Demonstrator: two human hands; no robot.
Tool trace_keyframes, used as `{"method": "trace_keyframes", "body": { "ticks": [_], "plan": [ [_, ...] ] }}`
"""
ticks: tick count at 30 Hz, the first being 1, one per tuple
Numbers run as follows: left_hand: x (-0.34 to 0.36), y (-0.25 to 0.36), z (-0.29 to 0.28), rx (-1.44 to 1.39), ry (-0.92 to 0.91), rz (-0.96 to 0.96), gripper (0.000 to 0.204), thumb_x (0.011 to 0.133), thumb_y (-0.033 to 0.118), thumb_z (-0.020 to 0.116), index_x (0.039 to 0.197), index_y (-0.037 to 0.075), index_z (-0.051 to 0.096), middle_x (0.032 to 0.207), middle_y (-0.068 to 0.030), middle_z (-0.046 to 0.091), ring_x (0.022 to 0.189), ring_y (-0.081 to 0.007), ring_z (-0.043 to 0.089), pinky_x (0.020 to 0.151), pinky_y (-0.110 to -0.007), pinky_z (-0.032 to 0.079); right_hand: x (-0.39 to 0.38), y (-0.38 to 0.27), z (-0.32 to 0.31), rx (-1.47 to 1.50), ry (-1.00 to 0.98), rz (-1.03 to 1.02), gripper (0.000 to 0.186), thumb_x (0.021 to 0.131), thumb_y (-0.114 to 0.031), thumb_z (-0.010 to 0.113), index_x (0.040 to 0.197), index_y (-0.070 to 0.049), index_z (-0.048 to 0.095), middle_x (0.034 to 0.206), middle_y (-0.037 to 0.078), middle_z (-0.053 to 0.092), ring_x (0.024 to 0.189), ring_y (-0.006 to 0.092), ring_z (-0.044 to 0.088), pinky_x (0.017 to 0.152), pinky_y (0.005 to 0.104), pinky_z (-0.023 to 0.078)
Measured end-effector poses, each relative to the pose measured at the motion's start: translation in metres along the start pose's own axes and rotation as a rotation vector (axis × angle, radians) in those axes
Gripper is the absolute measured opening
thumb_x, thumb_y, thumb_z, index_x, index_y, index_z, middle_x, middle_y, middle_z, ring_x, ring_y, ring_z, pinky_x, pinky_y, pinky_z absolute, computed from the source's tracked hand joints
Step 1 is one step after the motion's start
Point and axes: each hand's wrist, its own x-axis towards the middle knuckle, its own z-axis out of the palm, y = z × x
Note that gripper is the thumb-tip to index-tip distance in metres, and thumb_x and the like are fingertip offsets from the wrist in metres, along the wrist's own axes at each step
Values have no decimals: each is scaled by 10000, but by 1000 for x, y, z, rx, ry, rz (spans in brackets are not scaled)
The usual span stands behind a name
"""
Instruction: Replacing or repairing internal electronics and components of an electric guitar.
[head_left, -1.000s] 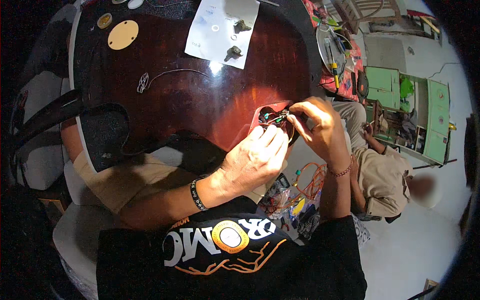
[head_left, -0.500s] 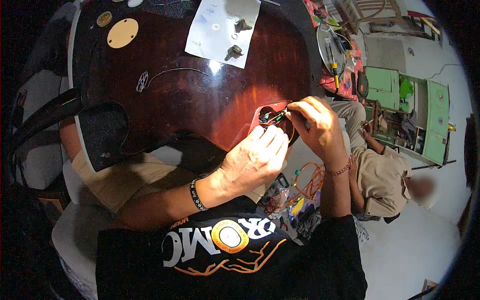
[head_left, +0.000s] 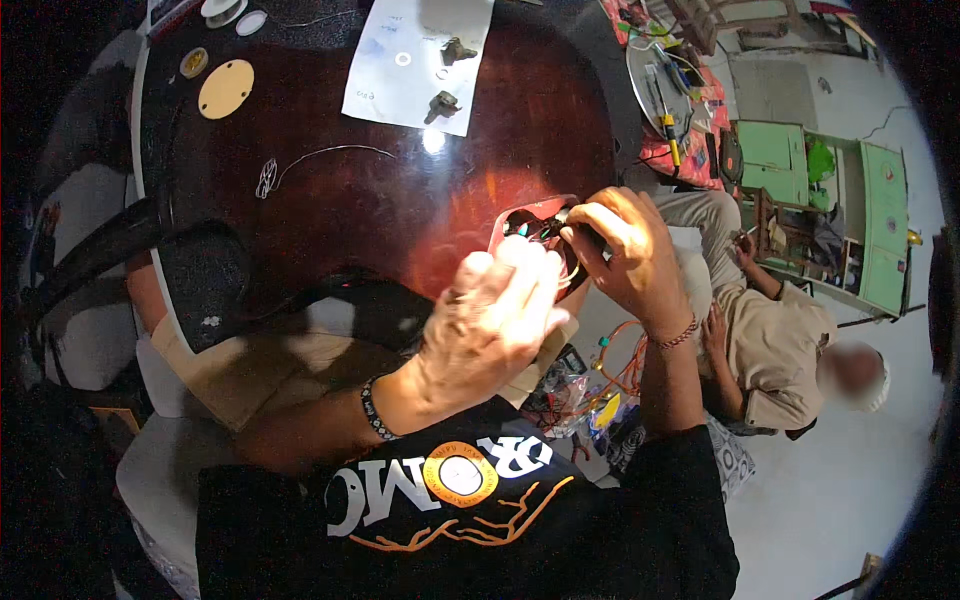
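Note:
A glossy dark red-brown guitar body lies before me, with an open control cavity near its right edge. Wires show inside it under a bright light. My left hand is over the near side of the cavity, slightly blurred, fingers stretched out and nothing visible in them. At the cavity's right rim, the fingertips of my right hand pinch a small part beside the wires. My fingers mostly hide that part, so its kind is unclear.
A white sheet on the guitar bears two small dark components. Left lie a cream round cover plate and thin coiled wire. A yellow-handled soldering iron rests far right; a seated person is beyond my right arm.
My left hand has drawn back slightly and its fingers have straightened out of a pinch. My right hand stays at the cavity's rim. The view has shifted a little.

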Motion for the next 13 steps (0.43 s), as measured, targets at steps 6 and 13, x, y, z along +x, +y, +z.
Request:
{"method": "trace_keyframes", "body": {
  "ticks": [6, 13],
  "plan": [
    [18, -19, -5, 155, -77, -106, 236, 835, 171, 766, 1017, 23, 737, 955, -95, 605, 1019, -298, 556, 860, -441, 431, -6, 1, 3, 18, 74, 5, 168, 833, -99, 809, 939, -61, 684, 911, 89, 657, 841, 297, 627, 744, 401, 474],
    [28, -14, 10, 303, -160, -147, 186, 845, 201, 775, 1008, 113, 756, 968, -116, 608, 1019, -295, 559, 870, -480, 416, -16, 7, 13, 75, 146, 41, 154, 856, -131, 792, 941, -74, 677, 930, 99, 629, 854, 312, 619, 772, 408, 481]
  ]
}}
